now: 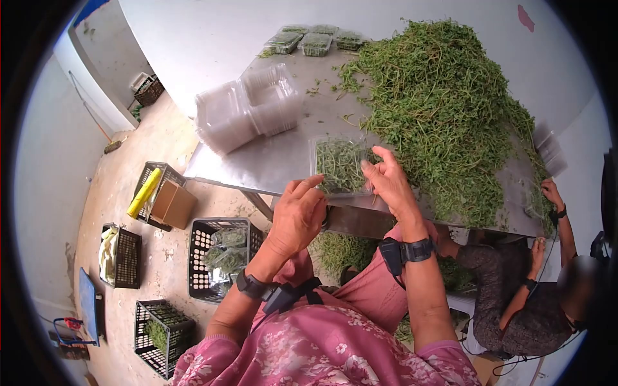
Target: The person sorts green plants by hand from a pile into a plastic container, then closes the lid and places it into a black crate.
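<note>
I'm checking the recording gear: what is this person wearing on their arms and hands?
The left hand and right hand are bare. Each wrist carries a black band with a small black device: left band, right band. Pink floral sleeves end above the elbows.

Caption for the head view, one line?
Left hand and right hand hold a clear box of herbs at the edge of a steel table, beside a herb heap.

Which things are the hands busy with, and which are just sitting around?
Busy with: left hand and right hand, both holding the clear box of greens; the big green pile beside it.
Sitting around: stack of empty boxes, filled boxes at the far edge, black crates on the floor, yellow roll.
</note>
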A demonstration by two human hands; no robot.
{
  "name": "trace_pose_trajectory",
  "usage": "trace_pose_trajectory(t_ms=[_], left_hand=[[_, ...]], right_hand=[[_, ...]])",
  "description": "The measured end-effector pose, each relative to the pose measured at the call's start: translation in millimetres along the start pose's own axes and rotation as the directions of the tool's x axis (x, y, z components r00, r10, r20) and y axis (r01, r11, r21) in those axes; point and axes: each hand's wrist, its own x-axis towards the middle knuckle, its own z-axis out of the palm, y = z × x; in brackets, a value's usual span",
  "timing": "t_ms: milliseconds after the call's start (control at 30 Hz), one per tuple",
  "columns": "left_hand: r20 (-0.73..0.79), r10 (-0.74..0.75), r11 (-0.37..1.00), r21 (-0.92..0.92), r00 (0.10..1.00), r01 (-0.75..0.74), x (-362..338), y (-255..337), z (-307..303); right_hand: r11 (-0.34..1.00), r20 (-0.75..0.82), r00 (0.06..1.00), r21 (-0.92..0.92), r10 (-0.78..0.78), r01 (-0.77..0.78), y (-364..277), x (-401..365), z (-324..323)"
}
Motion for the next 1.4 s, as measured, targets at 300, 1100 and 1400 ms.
trace_pose_trajectory(t_ms=[300,1100,1400], left_hand=[[0.023,-0.509,0.736,-0.507,0.861,0.449,5.5,-12.8,11.8],[0.113,-0.577,0.64,-0.552,0.809,0.534,35.0,-83.6,32.2],[0.177,-0.719,0.38,-0.709,0.672,0.594,21.9,-54.4,9.8]], right_hand=[[0.999,0.063,0.998,0.044,0.0,-0.003,-3.5,-2.8,0.0],[0.997,-0.066,0.998,0.069,-0.014,0.018,0.6,3.3,-2.0],[0.996,0.069,0.996,0.077,-0.052,0.047,-7.0,-1.0,-2.4]])
